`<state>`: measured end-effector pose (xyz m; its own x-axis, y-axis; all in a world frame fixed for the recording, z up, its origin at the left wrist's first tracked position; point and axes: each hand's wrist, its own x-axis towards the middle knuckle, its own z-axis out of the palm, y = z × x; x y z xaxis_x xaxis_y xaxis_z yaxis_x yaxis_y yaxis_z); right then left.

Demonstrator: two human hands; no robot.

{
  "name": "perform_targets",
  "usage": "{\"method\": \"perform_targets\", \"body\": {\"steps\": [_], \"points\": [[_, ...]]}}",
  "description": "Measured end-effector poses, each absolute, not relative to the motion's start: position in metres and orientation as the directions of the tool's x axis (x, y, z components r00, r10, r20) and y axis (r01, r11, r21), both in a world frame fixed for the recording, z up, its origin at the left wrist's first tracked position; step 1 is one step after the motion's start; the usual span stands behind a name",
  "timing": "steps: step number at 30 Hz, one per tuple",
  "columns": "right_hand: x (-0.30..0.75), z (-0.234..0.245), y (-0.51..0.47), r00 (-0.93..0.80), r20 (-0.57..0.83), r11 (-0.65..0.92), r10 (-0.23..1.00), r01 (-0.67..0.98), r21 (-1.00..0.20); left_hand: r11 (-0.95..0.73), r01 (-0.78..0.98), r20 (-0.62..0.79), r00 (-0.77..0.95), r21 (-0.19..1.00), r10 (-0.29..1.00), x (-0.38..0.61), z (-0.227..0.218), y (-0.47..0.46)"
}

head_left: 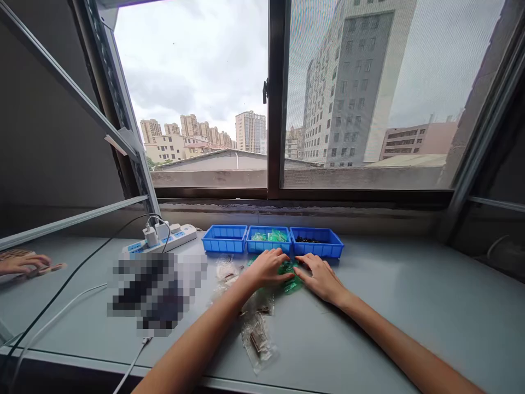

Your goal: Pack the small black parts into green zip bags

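Green, shiny pieces (pixel 292 284) lie in a small heap on the grey desk (pixel 410 284) in the head view, right between the person's two hands. The left hand (pixel 269 266) is palm down, with its thumb and fingers spread apart and some green showing in the gap. The right hand (pixel 320 278) comes from the other side, and its thumb and fingers are apart too, with the tips at the edge of the green heap. I cannot tell if any finger is pressing on a piece.

Just behind the hands, three blue boxes stand in a row. The left box (pixel 225 247) is next to the middle box (pixel 266 247), which has green and pale bits in it. The right box (pixel 318 251) has small black things in it. Clear bags (pixel 259 342) with little parts inside lie under and beside the left arm. Farther left are a white power strip (pixel 184 236) with plugs in it, and a blocky blurred patch. Another person's hand (pixel 27 264) is at the far left. Behind the desk is a big window (pixel 275 98).
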<state>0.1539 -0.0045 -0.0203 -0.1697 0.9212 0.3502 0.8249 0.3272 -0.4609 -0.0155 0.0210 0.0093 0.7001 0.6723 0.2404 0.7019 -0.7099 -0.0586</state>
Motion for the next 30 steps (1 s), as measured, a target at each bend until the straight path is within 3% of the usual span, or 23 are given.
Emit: {"method": "perform_targets", "body": {"steps": [6,12,17,21,26,30], "points": [[0.1571,-0.0187,-0.0025,-0.168,0.353,0.336,0.920,0.802,-0.494,-0.744,0.668,0.300,0.712,-0.011,0.635,-0.0134,0.0095,0.0231],[0.1570,-0.0144,-0.0055,-0.120,0.408,0.373,0.905,0.687,-0.623,-0.732,0.681,0.386,0.679,-0.013,0.624,-0.0105,0.0054,0.0211],[0.1559,-0.0119,-0.0112,-0.119,0.524,0.444,0.843,0.705,-0.554,-0.710,0.704,0.550,0.584,0.024,0.597,-0.0096,0.0044,0.0232],[0.1577,-0.0127,-0.0092,-0.039,0.582,0.443,0.812,0.691,-0.571,-0.747,0.663,0.645,0.548,0.055,0.534,-0.0084,0.0060,0.0227],[0.1602,-0.0143,-0.0049,0.000,0.614,0.471,0.789,0.641,-0.606,-0.801,0.589,0.702,0.524,0.111,0.482,-0.0082,0.0059,0.0235],[0.1612,-0.0131,-0.0058,0.012,0.646,0.488,0.763,0.645,-0.588,-0.791,0.607,0.699,0.534,0.074,0.475,-0.0103,0.0065,0.0246]]}}
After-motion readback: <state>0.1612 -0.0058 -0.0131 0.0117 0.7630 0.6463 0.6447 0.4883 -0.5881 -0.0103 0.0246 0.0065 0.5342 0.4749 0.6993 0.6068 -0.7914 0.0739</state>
